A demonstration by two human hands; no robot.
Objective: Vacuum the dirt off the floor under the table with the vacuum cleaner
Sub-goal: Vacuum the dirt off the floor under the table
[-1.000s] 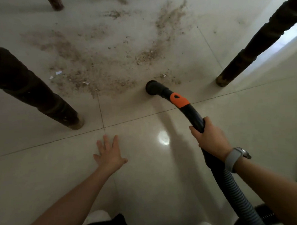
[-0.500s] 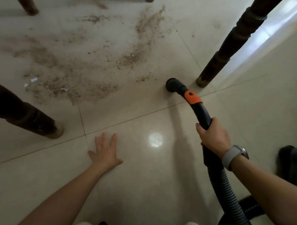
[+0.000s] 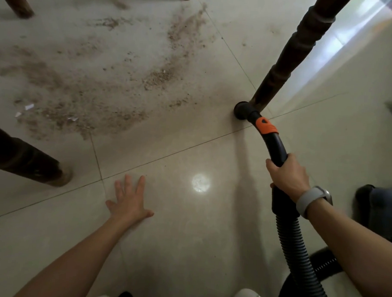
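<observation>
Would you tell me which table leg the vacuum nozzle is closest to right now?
The right-hand leg: the nozzle sits at its foot, while the other legs stand far off to the left.

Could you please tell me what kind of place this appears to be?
Probably a room in a home, seen from under a table: glossy tiled floor, dark turned wooden table legs, and a household vacuum hose in use.

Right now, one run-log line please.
right hand grips vacuum handle | nozzle at table leg foot | left hand flat on floor | dirt remains
</observation>
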